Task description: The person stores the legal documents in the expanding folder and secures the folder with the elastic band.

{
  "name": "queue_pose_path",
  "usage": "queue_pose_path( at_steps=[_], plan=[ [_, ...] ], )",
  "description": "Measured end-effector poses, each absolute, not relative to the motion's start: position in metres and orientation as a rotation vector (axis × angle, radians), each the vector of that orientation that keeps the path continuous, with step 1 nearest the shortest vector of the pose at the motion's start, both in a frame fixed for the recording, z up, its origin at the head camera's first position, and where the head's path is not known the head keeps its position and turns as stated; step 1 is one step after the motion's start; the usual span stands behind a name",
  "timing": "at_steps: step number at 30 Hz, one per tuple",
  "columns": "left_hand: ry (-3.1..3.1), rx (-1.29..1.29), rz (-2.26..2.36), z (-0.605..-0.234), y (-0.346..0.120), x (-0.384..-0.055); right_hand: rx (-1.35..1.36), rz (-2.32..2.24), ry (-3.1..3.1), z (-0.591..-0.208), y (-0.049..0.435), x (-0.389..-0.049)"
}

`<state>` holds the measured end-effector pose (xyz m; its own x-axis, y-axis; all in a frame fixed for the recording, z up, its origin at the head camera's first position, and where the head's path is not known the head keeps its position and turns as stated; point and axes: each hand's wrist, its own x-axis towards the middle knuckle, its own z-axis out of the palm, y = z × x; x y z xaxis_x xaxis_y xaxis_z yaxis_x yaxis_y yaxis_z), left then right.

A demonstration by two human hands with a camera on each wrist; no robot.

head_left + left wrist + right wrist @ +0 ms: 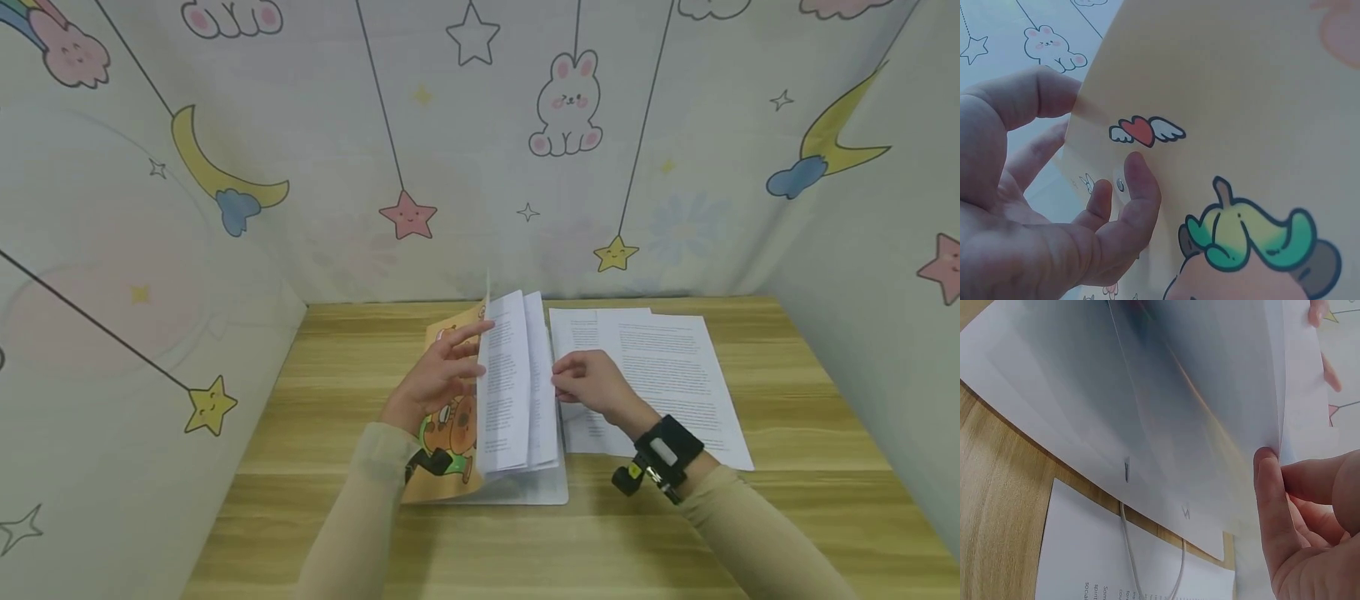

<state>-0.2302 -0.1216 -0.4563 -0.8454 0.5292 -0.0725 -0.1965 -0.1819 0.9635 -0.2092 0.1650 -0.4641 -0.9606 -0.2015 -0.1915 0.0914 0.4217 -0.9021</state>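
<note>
An orange cartoon-printed folder [450,492] stands partly open on the table, its cover raised. My left hand [442,375] holds the cover's free edge, with fingers on both sides of it; in the left wrist view, curled fingers [1141,206] lie against the printed face near a winged heart. Printed pages [506,392] stand fanned inside the folder. With thumb and fingertips, my right hand [592,383] pinches the outer edge of a clear sleeve [1210,394], which hangs translucent in the right wrist view.
Loose printed sheets [660,375] overlap on the wooden table [337,375] at the folder's right, beneath my right forearm. In the right wrist view, a thin pale cord [1127,544] loops from the folder over a printed sheet. A cartoon-patterned curtain [487,167] encloses the back and sides.
</note>
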Motion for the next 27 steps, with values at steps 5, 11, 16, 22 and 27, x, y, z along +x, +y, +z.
queue_pose_path(
  at_steps=[5,11,16,22,27],
  plan=[
    [1.621,0.389,2.068,-0.457,-0.121,-0.231,-0.09,-1.548,2.412,-0.463,0.161,-0.21],
    [1.616,0.39,2.072,-0.457,-0.121,-0.23,-0.107,-1.531,2.425,-0.459,0.158,-0.209],
    [1.634,0.387,2.061,-0.457,-0.121,-0.23,-0.134,-1.504,2.451,-0.456,0.154,-0.209],
    [1.639,0.374,2.057,-0.456,-0.121,-0.23,-0.185,-1.421,2.526,-0.453,0.149,-0.209],
    [1.628,0.364,2.066,-0.455,-0.121,-0.229,-0.259,-1.308,2.621,-0.451,0.146,-0.21]
  ],
)
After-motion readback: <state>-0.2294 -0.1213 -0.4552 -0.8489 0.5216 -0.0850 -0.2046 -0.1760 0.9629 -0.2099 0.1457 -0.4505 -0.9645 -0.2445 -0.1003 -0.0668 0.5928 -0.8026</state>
